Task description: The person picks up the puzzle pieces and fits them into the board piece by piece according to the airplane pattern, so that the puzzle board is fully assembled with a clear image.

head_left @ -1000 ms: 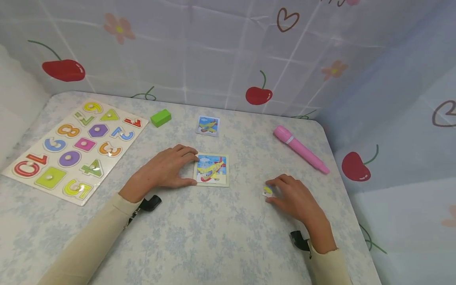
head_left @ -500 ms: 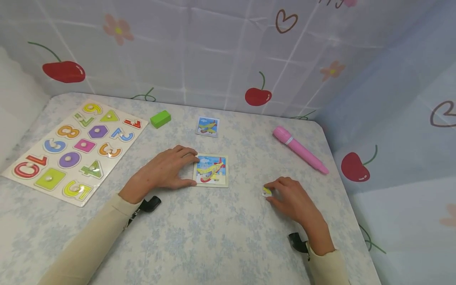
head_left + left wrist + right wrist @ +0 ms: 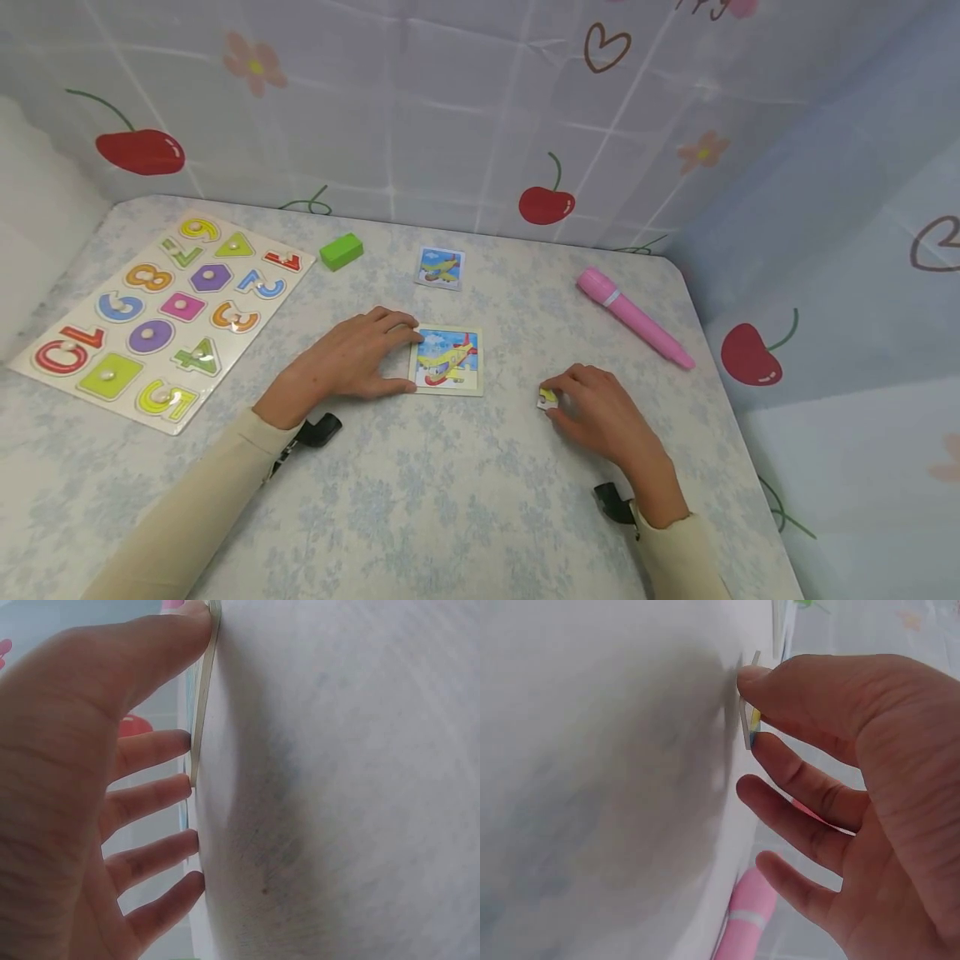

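A small square airplane jigsaw puzzle in a pale wooden frame (image 3: 480, 360) lies flat near the middle of the table; a white patch shows at its lower right. My left hand (image 3: 348, 357) rests at the frame's left side, fingers spread, with thumb and fingertips touching its edge. To the right of the frame, my right hand (image 3: 603, 412) pinches a small yellow and white puzzle piece (image 3: 547, 398) between thumb and index finger. In the right wrist view the puzzle piece (image 3: 746, 724) is seen edge-on, tilted and close over the tabletop; the other fingers hold nothing.
Behind the frame lies a small airplane picture card (image 3: 440, 268). A green block (image 3: 341, 252) sits to its left, beside a board of numbers and shapes (image 3: 247, 346). At right lies a pink marker-shaped object (image 3: 637, 318). Printed curtains border the table.
My right hand has moved a little left with the puzzle piece, closer to the frame. My left hand and the framed puzzle have stayed in place.
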Motion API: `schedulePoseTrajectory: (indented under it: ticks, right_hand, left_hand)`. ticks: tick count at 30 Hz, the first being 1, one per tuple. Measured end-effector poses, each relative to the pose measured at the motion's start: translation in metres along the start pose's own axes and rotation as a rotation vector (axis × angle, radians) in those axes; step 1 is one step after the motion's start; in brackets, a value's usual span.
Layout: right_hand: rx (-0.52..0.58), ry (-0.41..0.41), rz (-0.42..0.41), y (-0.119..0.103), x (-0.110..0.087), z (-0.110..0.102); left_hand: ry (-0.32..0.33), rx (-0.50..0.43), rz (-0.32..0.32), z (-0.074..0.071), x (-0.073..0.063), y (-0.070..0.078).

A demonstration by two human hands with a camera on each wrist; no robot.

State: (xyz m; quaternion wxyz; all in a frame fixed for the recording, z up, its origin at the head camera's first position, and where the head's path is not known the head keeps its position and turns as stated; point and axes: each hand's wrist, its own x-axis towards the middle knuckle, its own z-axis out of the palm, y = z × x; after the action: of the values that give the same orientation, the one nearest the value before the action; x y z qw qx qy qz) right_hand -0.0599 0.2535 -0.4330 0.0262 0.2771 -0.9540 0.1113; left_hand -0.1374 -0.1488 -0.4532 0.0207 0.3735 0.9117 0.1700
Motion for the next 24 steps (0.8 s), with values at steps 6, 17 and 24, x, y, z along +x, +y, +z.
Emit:
schedulePoseTrajectory:
  ticks: [6, 17, 24]
  right_hand:
    - [-0.019, -0.019, -0.017, -0.011, 0.019, 0.0]
    - [-0.001, -0.108, -0.018, -0.036, 0.05, 0.0]
    - [0.005, -0.136, -0.035, -0.044, 0.068, 0.003]
  left_hand:
    - [0.003, 0.011, 0.001, 0.0, 0.0, 0.0]
    - [-0.001, 0.014, 0.008, 0.0, 0.001, 0.0]
    - [0.004, 0.003, 0.01, 0.001, 0.001, -0.001]
